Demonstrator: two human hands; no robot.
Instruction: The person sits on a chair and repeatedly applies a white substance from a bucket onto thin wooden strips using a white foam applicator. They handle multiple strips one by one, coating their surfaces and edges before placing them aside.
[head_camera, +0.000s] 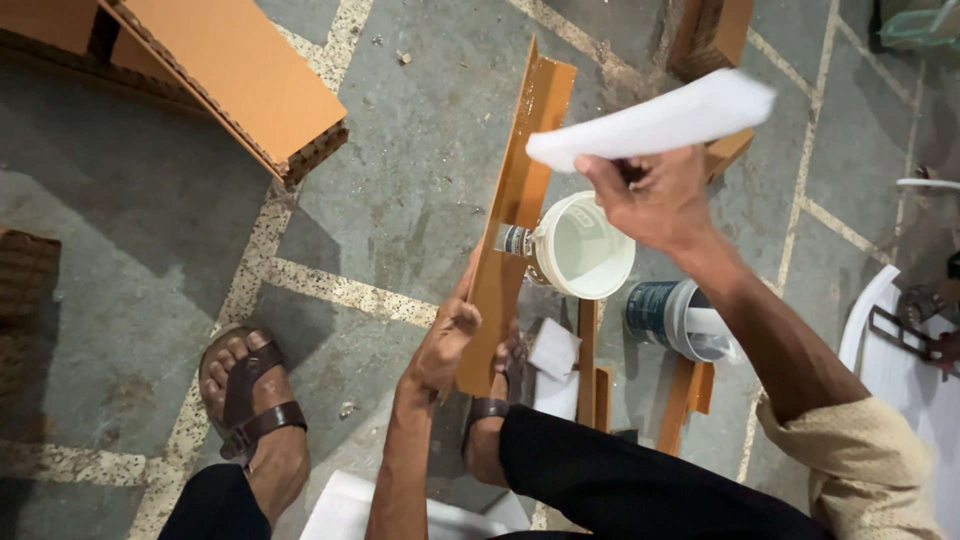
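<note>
My left hand (446, 340) grips the near end of a long orange-brown L-shaped wooden strip (522, 190) that slants up and away over the floor. My right hand (650, 195) is raised above it, pinching a white folded sheet (655, 122) that sticks out to the right. Just under that hand stands an open white tub (585, 247) holding white paste. My two sandalled feet (250, 400) rest on the grey stone floor, the right foot (495, 415) under the strip's near end.
A second bucket (680, 318) lies right of the tub. Short wooden offcuts (590, 365) and white paper scraps (553, 350) lie near my right foot. Large orange boards (230, 70) lean at top left. A white plastic chair (900, 350) stands at the right edge.
</note>
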